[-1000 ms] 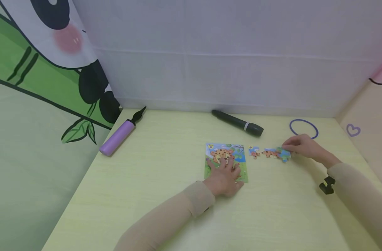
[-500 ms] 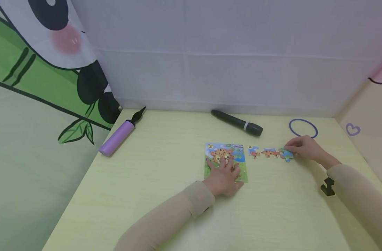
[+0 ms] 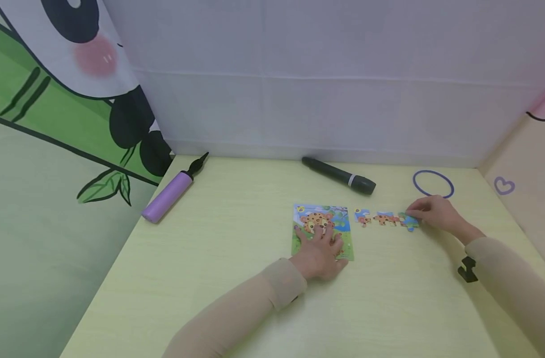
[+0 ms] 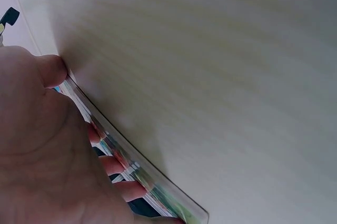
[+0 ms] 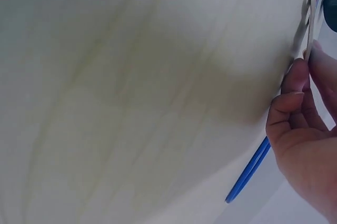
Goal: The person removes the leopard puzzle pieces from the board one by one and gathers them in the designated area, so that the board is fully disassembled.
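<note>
My left hand (image 3: 318, 256) rests with spread fingers on a jigsaw puzzle (image 3: 341, 217) showing a cartoon leopard. The left wrist view shows those fingers lying along the puzzle's edge (image 4: 131, 153). To its right, a small piece (image 3: 361, 217) with blue sky lies on the table, then a spotted piece (image 3: 384, 219). At the right end of this row, my right hand (image 3: 439, 214) pinches a blue-and-green jigsaw piece (image 3: 409, 223) between thumb and finger. From the right wrist, the piece appears thin and edge-on (image 5: 310, 29), held just over the tabletop.
Behind the puzzle lies a black microphone (image 3: 335, 172). A blue ring (image 3: 414, 181) is just beyond my right hand. At the far left of the pale table (image 3: 209, 238) lies a purple hand pump (image 3: 168, 197) with a black nozzle. A white cloth (image 3: 272, 109) hangs at the back edge.
My right hand has shifted the blue-and-green piece slightly to the right, from overlapping the spotted piece to right beside it. The left hand has stayed on the puzzle.
</note>
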Demonstrator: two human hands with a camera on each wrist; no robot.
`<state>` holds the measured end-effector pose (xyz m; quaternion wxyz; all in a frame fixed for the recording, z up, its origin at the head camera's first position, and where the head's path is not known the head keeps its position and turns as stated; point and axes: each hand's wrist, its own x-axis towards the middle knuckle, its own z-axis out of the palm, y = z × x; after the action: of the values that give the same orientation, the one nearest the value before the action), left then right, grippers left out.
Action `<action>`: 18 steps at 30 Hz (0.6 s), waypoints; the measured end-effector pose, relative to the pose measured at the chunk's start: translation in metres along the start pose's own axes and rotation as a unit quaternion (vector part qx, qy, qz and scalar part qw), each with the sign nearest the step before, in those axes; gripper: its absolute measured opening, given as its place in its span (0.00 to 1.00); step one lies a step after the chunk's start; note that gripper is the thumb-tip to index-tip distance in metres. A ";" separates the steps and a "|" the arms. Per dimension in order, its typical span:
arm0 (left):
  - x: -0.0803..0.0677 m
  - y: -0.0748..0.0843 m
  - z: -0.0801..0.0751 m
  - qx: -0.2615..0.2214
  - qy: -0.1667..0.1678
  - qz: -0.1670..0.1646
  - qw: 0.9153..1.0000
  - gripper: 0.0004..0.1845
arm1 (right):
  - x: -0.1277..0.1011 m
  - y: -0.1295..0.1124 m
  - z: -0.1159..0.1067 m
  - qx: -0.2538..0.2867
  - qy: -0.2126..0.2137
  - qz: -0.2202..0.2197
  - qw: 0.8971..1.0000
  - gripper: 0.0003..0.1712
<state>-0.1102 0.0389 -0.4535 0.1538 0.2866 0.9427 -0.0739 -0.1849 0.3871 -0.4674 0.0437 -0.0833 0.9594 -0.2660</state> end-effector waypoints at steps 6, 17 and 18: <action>0.000 0.000 0.001 0.003 -0.001 0.000 1.000 0.37 | 0.000 0.001 0.002 -0.006 0.007 0.001 1.000 0.13; 0.002 0.000 0.003 -0.001 -0.001 -0.001 1.000 0.37 | -0.001 0.001 0.004 0.000 0.007 0.006 1.000 0.14; 0.002 0.000 0.003 -0.001 -0.001 -0.001 1.000 0.37 | -0.001 0.001 0.004 0.000 0.008 0.006 1.000 0.14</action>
<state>-0.1114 0.0393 -0.4572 0.1545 0.2855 0.9430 -0.0734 -0.1841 0.3866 -0.4714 0.0379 -0.0756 0.9601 -0.2665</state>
